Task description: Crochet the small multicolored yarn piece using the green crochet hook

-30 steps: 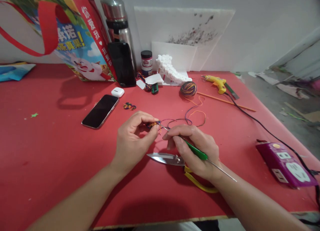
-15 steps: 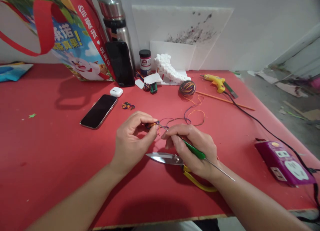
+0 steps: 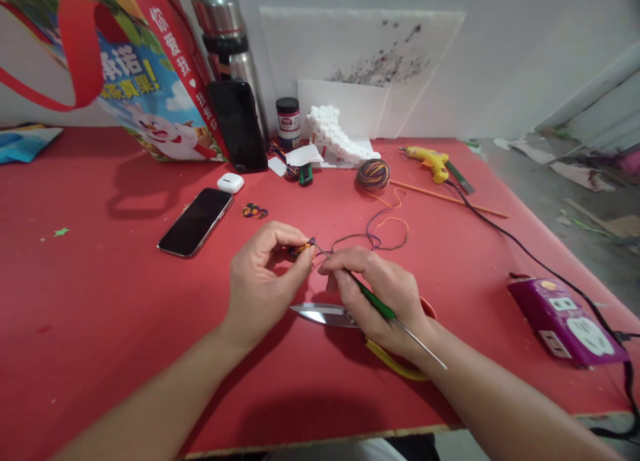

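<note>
Between thumb and forefinger, my left hand (image 3: 267, 281) pinches a small multicoloured crochet piece (image 3: 300, 249), partly hidden by the fingers. My right hand (image 3: 377, 294) grips a crochet hook (image 3: 375, 298) by its green handle, like a pen. The hook's thin metal tip meets the piece at the left fingertips; its other metal end sticks out over the right wrist. Purple and orange yarn (image 3: 370, 236) trails across the table to a ball of yarn (image 3: 373, 174). Under my right hand lie scissors (image 3: 325, 314) with a yellow and orange handle, partly covered.
A finished-looking knotted yarn piece (image 3: 255, 211), a phone (image 3: 197, 222) and a white earbud case (image 3: 231, 182) lie at left. Behind stand a gift bag (image 3: 165, 114), a thermos (image 3: 220, 21) and a jar (image 3: 288, 122). Rightward are a yellow glue gun (image 3: 431, 161) and a purple power strip (image 3: 565, 321).
My right hand and the crochet hook have shifted slightly left toward the piece, uncovering more of the scissors' orange handle. My left hand keeps its pinch, nearly still.
</note>
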Tool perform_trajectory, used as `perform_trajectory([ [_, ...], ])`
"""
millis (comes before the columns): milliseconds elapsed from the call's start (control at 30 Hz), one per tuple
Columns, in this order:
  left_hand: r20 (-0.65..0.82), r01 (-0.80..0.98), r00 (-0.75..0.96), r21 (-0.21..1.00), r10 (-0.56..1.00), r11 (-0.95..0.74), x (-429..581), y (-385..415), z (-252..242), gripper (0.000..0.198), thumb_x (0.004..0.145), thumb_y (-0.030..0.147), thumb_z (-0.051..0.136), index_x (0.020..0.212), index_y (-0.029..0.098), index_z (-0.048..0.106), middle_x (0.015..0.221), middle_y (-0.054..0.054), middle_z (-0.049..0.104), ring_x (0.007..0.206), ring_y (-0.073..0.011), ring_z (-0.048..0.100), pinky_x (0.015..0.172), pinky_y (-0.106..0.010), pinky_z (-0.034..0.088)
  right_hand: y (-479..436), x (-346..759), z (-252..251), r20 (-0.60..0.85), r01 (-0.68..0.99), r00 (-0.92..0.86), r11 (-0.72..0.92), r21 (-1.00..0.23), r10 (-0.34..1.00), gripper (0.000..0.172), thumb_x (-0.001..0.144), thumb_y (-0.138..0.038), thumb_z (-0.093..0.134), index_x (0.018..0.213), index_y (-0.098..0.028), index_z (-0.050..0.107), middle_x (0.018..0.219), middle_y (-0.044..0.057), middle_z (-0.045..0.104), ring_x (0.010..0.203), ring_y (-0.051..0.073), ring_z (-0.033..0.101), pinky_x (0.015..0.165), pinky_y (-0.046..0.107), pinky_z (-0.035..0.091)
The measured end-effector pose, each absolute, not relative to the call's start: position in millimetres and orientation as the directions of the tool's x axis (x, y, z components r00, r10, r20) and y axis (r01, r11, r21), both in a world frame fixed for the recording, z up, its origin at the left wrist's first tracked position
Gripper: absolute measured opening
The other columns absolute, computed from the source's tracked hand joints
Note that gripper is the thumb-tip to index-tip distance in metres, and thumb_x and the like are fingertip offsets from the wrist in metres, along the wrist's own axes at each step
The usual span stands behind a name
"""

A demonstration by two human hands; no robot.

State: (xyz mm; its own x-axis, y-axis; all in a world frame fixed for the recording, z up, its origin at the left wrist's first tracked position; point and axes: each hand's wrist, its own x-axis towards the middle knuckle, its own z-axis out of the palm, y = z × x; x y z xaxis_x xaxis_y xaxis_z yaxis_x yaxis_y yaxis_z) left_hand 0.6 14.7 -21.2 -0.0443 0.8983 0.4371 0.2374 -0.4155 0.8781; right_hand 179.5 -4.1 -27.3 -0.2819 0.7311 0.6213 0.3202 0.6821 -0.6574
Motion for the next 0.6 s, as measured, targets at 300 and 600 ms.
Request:
perform_trajectory([
  [300, 0.498, 0.199, -0.017, 0.851, 0.867, -0.485, -0.2, 17.1, -25.0, 0.016, 0.085, 0.005, 0.075, 0.086, 0.02, 0.071, 0.088, 0.001, 0.07, 0.08, -0.0103, 0.069, 0.074, -0.02, 0.059, -3.2, 178.5, -26.3, 0.635, 0.351, -0.296, 0.699, -0.622, 0.714, 0.018, 0.105, -0.011, 0.051, 0.111, -0.021, 0.065, 0.089, 0.004, 0.076, 0.071, 0.013, 0.073, 0.069, 0.025, 0.058],
  [600, 0.505, 0.179, -0.025, 0.851, 0.863, -0.494, -1.3, 18.0, -27.8, 0.016, 0.085, 0.005, 0.075, 0.088, 0.02, 0.072, 0.094, -0.001, 0.072, 0.083, -0.0131, 0.072, 0.075, -0.025, 0.063, -3.5, 180.5, -25.2, 0.64, 0.333, -0.29, 0.702, -0.629, 0.711, 0.018, 0.104, -0.01, 0.051, 0.109, -0.022, 0.064, 0.087, 0.003, 0.076, 0.071, 0.014, 0.073, 0.068, 0.025, 0.058],
])
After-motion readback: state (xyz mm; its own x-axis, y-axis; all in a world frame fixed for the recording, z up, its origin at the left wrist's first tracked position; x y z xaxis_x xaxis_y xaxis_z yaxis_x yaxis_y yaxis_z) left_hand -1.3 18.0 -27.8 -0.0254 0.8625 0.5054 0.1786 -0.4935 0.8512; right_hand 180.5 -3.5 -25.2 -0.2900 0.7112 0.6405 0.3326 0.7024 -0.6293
